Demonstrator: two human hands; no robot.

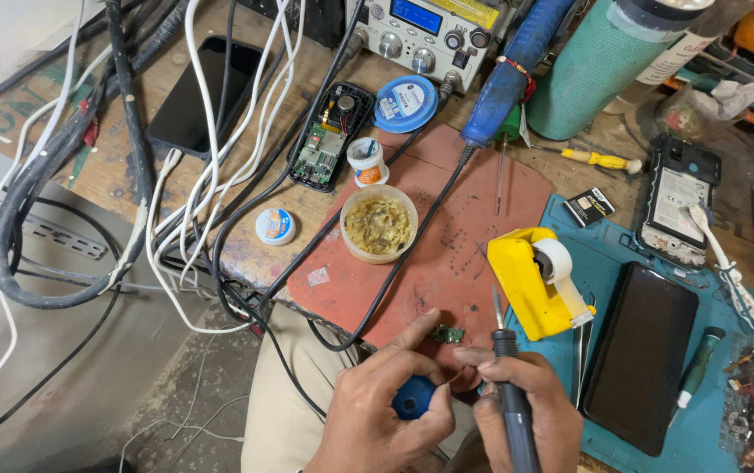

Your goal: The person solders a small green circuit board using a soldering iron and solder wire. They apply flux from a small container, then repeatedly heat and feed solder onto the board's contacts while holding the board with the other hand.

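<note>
Head view looks down on a crowded repair table [245,254] where both hands work at the near edge of a reddish-brown mat [447,228]. The left hand [377,412] is curled shut around a small blue spool [414,396], with a thin strand of wire [457,377] running from its fingers toward the right. The right hand [526,412] is closed in a pen grip on a dark soldering iron [510,385], tip pointing up and away. Just beyond the fingertips lies a tiny green circuit board [448,334], flat on the mat.

That board looks light, stiff and fragile; it would likely skid under a push, so it is best pinched by its bare edges, away from the components. The iron's handle seems grippy and rigid, while its metal tip is probably hot. The wire is soft and bends easily.

Nearby stand a yellow plastic tape dispenser [530,280], a round tub of amber paste [379,224], and a glossy black phone [644,350] on a blue mat [701,429].
</note>
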